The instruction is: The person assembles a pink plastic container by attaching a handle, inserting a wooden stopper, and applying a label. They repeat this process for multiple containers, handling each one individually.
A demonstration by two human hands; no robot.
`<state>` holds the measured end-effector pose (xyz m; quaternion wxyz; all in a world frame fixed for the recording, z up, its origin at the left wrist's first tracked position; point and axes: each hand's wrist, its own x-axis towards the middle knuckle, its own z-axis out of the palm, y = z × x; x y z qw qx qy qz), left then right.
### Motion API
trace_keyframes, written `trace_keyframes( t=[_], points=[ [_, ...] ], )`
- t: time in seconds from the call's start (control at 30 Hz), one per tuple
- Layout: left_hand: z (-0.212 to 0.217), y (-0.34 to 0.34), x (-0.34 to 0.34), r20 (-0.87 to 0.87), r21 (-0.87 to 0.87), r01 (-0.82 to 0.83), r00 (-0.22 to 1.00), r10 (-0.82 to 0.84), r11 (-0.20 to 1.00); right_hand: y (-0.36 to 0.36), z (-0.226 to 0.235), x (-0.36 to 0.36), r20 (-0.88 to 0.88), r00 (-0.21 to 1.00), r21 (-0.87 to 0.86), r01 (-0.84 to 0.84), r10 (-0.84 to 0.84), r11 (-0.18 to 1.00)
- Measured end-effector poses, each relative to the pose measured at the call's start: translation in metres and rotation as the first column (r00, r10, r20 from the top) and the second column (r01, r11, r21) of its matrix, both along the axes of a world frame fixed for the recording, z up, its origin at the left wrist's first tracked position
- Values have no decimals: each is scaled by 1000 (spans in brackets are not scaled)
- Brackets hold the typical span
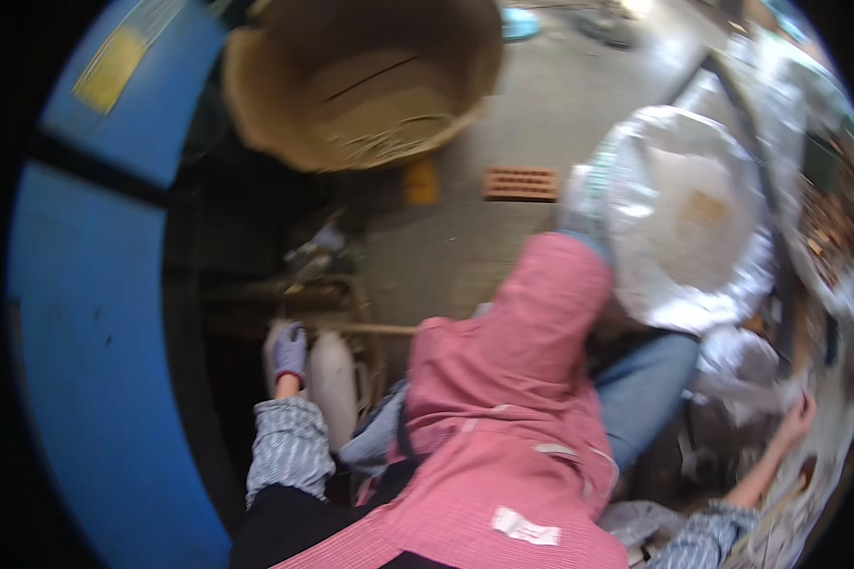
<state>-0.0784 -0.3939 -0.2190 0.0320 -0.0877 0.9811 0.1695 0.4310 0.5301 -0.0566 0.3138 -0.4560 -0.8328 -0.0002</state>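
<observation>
Purple-gloved left hand (290, 353): I see it clasping the top of a pale upright plastic bottle (332, 384), standing low left of my pink apron (512, 417).
Bottle axis: vertical.
Right hand (799, 417): bare, far right, grip unreadable.
Nearer: left.

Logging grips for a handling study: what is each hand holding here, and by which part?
The gloved left hand rests on the top of a pale plastic jug; a closed grip cannot be told. The bare right hand touches crinkled clear plastic wrap, blurred.

Two pale plastic bottles (330, 379) upright side by side, gloved left hand (289, 351) on one
</observation>
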Motion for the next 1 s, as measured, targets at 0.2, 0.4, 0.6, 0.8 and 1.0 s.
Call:
trace_keyframes(
  t=[0.2,0.4,0.6,0.8,1.0],
  points=[
    [-68,-116,112,253,-118,-127,955,154,985,22,-5,-27,64,997,72,-51,47,996],
    [-107,-64,25,351,-215,290,914,-203,933,-53,30,-35,114,992,312,-91,58,946],
    [-117,-65,7,671,-314,629,677,-302,711,-197,36,-79,-174,973,-323,-205,155,924],
    [-57,-40,64,546,-203,756,615,-569,622,-267,25,-150,-426,884,-549,-423,194,721],
    [192,126,1,-444,-443,690,385,-809,572,-291,53,-248,-617,650,-449,-754,443,480]
  ],
)
